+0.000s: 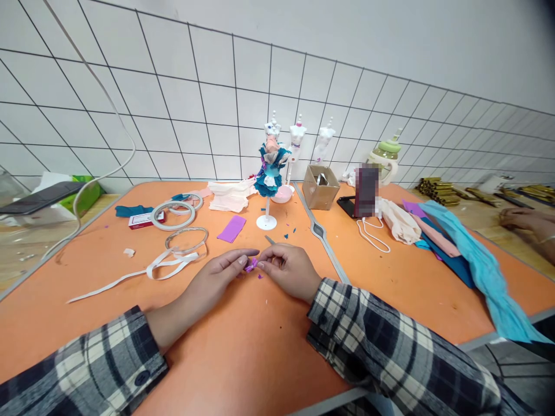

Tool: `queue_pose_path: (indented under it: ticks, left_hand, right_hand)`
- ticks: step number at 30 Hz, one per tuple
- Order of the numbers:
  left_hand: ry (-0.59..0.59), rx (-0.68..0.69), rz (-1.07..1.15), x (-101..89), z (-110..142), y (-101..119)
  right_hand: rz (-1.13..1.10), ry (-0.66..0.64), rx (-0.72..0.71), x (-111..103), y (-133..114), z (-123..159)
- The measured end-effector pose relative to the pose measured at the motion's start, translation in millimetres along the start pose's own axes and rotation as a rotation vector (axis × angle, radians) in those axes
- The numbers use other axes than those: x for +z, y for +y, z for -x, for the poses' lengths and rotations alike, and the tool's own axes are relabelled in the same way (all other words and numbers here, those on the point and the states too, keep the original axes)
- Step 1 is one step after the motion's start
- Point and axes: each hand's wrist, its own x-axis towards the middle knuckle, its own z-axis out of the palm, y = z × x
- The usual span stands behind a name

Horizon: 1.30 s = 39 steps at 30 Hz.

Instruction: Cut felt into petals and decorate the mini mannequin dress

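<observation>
A small crumpled piece of purple crepe paper is pinched between the fingers of my left hand and my right hand, low over the orange table. Both hands are closed on it, fingertips nearly meeting. Just below lies a tiny purple scrap. A pointed metal tip shows behind my right hand; the rest is hidden. Beyond my hands, a folded purple paper strip lies flat. Upright behind it stands a miniature dress form in teal, peach and grey ruffled paper, on a white round base.
Tape rolls and loose white ribbon lie left. Two bare white dress forms, a cardboard box, a phone and a bottle stand behind. Crepe strips hang rightward. Another person's hand is far right.
</observation>
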Motion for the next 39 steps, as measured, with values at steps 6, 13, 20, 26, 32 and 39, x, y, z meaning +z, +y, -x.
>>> queue_pose_path:
  ticks: [6, 13, 20, 26, 32, 39]
  left_hand:
    - [0.026, 0.048, -0.152, 3.7, -0.6, -0.1]
    - [0.057, -0.007, -0.070, 1.3, 0.3, -0.3]
    - [0.086, -0.038, 0.106, -1.7, -1.8, -2.6]
    - [0.015, -0.044, 0.108, -0.1, 0.2, 0.7]
    - [-0.057, 0.021, 0.194, -4.5, 0.6, -5.0]
    - [-0.115, 0.000, 0.009, -2.6, -1.5, -2.0]
  right_hand:
    - [0.036, -0.010, -0.103, -0.5, -1.4, 1.8]
    - [0.034, 0.019, -0.093, -1.1, -4.0, 2.2]
    - [-0.021, 0.002, -0.039, -0.7, -7.1, 3.0]
    - [-0.027, 0.027, -0.084, 2.2, -6.7, 4.0]
    - [0.017, -0.008, -0.110, 0.7, -7.4, 4.2]
    - [0.075, -0.056, -0.124, -1.8, -8.6, 4.5]
